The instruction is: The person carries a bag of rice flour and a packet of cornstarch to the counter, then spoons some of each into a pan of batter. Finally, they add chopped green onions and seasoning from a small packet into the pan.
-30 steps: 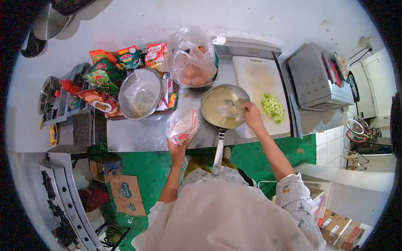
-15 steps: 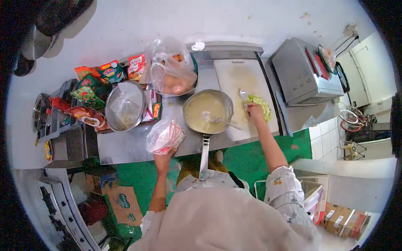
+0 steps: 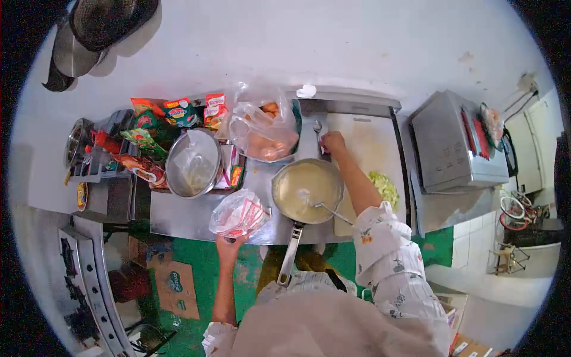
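Note:
My right hand is closed on the handle of a metal spoon, at the left edge of the white cutting board. Chopped pale green vegetable lies on the board, partly behind my right forearm. With my left hand I grip a clear plastic bag with red and white printing, at the counter's front edge. Between my hands stands a saucepan of creamy pale batter, its handle pointing toward me. Another metal utensil leans in it over the rim.
Behind the pan sits a plastic bag of eggs. Further left are a metal bowl and several seasoning packets. A grey metal appliance stands on the right, and a stove is at the lower left.
My right hand has moved away from the chopped vegetable, up and left with the spoon, to the board's left edge. My left hand still holds the bag. The view has shifted.

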Available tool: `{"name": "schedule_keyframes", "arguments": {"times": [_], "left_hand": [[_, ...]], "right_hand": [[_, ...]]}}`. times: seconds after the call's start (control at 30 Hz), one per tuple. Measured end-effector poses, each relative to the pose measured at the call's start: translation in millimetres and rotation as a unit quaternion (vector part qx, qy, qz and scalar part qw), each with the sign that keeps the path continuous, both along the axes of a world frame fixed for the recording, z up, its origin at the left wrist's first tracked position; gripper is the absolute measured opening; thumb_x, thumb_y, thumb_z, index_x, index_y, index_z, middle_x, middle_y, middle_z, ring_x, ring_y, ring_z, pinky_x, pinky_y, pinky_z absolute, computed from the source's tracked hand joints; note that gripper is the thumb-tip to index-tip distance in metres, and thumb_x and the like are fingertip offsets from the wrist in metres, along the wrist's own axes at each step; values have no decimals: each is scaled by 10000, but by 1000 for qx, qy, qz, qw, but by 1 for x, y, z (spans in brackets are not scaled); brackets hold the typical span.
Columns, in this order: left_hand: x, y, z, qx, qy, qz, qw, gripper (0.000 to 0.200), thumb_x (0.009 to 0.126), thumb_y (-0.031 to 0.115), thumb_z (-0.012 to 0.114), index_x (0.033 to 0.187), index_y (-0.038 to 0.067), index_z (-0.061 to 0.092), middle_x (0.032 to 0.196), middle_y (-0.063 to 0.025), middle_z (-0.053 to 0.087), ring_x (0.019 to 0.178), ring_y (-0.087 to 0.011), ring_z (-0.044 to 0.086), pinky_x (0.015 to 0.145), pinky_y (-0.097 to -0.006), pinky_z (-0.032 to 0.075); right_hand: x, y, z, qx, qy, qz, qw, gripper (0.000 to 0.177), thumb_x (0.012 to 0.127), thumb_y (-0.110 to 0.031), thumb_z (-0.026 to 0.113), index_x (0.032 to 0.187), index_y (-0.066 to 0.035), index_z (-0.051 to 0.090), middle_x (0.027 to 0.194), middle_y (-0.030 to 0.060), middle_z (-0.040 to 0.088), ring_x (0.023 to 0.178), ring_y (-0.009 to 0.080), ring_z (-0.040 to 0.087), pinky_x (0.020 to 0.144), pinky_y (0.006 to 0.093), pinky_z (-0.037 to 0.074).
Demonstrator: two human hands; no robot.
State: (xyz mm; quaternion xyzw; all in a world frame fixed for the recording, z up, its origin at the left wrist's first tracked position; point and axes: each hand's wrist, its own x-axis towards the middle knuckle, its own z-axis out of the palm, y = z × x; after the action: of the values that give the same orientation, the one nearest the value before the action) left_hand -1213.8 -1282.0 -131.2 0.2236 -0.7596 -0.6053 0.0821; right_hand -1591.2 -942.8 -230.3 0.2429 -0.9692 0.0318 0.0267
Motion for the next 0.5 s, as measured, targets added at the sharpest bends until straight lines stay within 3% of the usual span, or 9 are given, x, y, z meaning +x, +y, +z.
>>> {"name": "schedule_keyframes", "arguments": {"times": [0.07,0.17,0.23,0.27,0.33,0.4,0.47,0.5], "left_hand": [[3,1,2,-48,41,4,998,557,614,114,819,1073,-39,543,1001,-122,618,908,-188,579,822,-327,457],[11,-6,-25,-10,23,36,999,665,602,165,836,1140,-6,486,1011,-94,595,906,-204,575,823,-326,463],[13,-6,-25,-13,18,35,999,625,620,164,826,1124,-8,498,996,-88,601,899,-196,577,816,-327,467],[12,-9,-25,-16,23,23,999,586,638,163,816,1107,-10,510,981,-83,608,893,-188,579,809,-329,470],[12,-14,-35,8,40,33,999,560,655,156,804,1107,-12,519,992,-85,615,895,-182,584,804,-328,473],[8,-17,-33,34,67,37,996,534,673,149,791,1108,-14,527,1002,-87,623,897,-177,589,799,-327,477],[5,-19,-22,41,52,19,998,477,707,142,767,1105,-15,557,1016,-97,637,911,-171,597,796,-331,482],[3,-21,-21,66,42,20,997,446,731,134,747,1111,-18,571,999,-98,648,908,-175,606,800,-326,482]], "right_hand": [[8,-30,23,-212,-83,-223,948,211,680,-205,673,801,-32,675,810,188,651,737,339,630,667,392,515],[-12,-11,-12,-193,-179,-215,941,242,707,-228,657,858,-39,675,920,181,651,861,334,625,739,391,504],[21,-26,38,-181,-71,-230,954,267,746,-208,634,943,-27,644,933,170,647,852,316,628,739,374,498],[40,-37,67,-181,-81,-220,955,267,746,-208,634,943,-27,644,933,170,647,852,316,628,739,374,498],[82,-55,120,-335,-14,-113,935,267,783,-166,617,1011,-28,608,907,148,639,837,267,626,746,353,488],[139,-81,155,-371,-163,-1,914,254,798,-140,621,1034,-49,600,960,120,619,861,223,607,743,342,481],[180,-111,155,-329,-281,111,895,327,781,-150,654,1098,-91,600,1066,95,601,955,207,578,776,350,470],[198,-128,168,-394,-287,139,862,374,765,-149,668,1129,-110,594,1061,82,597,974,208,566,788,356,464]]}}
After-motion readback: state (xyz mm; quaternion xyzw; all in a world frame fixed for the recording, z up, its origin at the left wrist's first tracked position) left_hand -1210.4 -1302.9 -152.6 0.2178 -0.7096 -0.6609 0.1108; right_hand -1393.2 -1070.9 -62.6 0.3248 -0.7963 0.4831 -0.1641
